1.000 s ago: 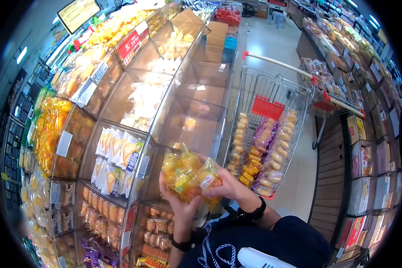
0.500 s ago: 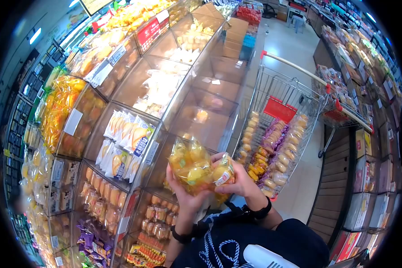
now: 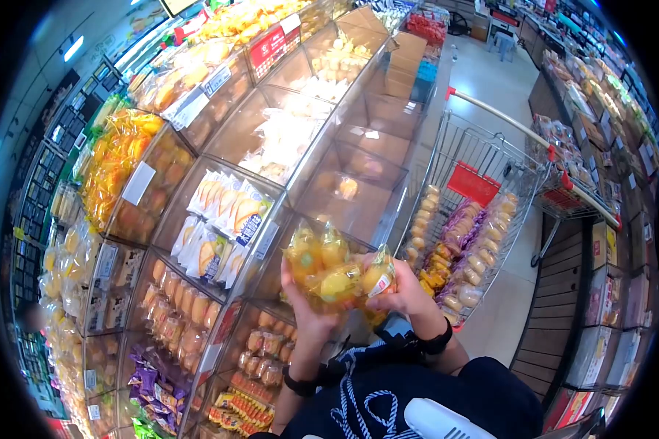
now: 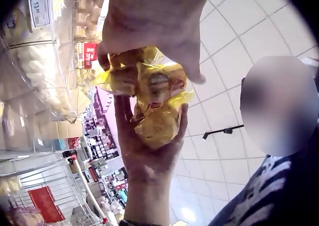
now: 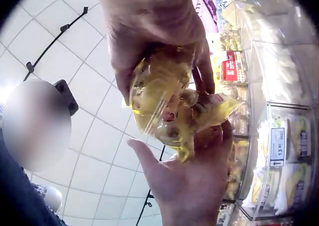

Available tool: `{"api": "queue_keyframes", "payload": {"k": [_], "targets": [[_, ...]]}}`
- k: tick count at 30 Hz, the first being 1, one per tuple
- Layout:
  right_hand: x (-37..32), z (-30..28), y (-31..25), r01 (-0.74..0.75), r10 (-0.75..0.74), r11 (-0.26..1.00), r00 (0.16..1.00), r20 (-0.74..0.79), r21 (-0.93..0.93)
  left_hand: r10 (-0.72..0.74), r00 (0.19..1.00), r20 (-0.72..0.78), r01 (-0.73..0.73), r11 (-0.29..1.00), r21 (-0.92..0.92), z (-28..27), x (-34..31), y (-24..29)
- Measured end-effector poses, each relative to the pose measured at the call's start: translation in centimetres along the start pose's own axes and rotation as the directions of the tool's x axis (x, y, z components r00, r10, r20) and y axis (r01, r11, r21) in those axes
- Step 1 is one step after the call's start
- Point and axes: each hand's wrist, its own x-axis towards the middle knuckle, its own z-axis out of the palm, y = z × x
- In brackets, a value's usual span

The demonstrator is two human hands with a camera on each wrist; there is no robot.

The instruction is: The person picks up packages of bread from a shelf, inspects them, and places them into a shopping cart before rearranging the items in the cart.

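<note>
Both hands hold up several small yellow cakes or buns in clear yellow-printed wrappers [image 3: 337,282], bunched together before the body. My left hand [image 3: 311,311] grips the bunch from its left side, its fingers partly hidden behind. At the right end, my right hand [image 3: 410,296] has its thumb in front of one pack with a white-and-red label [image 3: 378,278]. From the left wrist view, the right hand [image 4: 152,159] cups a yellow pack [image 4: 157,126] between thumb and fingers. The right wrist view shows the left hand [image 5: 192,183] with its thumb stretched away from the wrappers.
A divided clear display shelf [image 3: 231,293] with white-bagged bread [image 3: 223,208] and other packaged buns stands to the left. To the right is a shopping cart [image 3: 483,143] with rows of packaged buns [image 3: 483,256] lying near its front. More stocked shelves [image 3: 608,322] line the far right.
The view has swung left, so shelf and cart sit further right. The hands have turned the bunch slightly, and the labelled pack now stands more upright; both hands keep their hold.
</note>
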Motion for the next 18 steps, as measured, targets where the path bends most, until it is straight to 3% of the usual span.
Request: {"api": "queue_keyframes", "payload": {"k": [1,3,6,7,8,11,14,16,18], "targets": [[0.3,-0.2,0.4,0.038,-0.038,0.999,0.999,0.025,-0.004,-0.096,0.992,-0.077,0.077,0.973,-0.216,-0.2,0.0,-0.3],[0.4,-0.1,0.9,0.057,-0.056,0.998,0.998,0.039,-0.011,-0.318,0.935,-0.156,0.158,0.769,-0.62,-0.7,0.0,-1.4],[0.2,0.4,0.9,-0.039,0.039,0.999,0.999,0.012,0.009,-0.157,0.949,-0.275,0.093,0.969,-0.23,-0.8,-0.7,-1.4],[0.0,0.6,0.2,-0.098,0.098,0.995,0.995,0.009,0.035,-0.269,0.922,-0.277,0.174,0.929,-0.326,-0.6,-0.6,-0.4],[-0.1,0.8,-0.1,-0.159,0.158,0.986,0.987,0.008,0.06,-0.243,0.936,-0.253,0.155,0.933,-0.324,-0.8,-0.6,-0.4],[-0.3,-0.1,2.4,-0.123,0.076,0.853,0.991,0.112,0.507,-0.182,0.966,-0.183,0.109,0.931,-0.347,-1.6,-0.9,-0.6],[0.2,1.5,1.7,-0.041,0.077,0.835,0.996,-0.042,0.549,-0.165,0.973,-0.16,0.09,0.914,-0.395,-1.7,-0.8,-0.3],[0.1,0.8,2.4,-0.071,0.076,0.856,0.997,0.012,0.512,-0.17,0.961,-0.218,0.077,0.921,-0.382,-1.7,-0.6,0.3],[-0.1,0.6,2.8,-0.118,0.106,0.881,0.993,0.053,0.458,-0.224,0.958,-0.181,0.132,0.9,-0.415,-2.2,-0.6,0.4]]}}
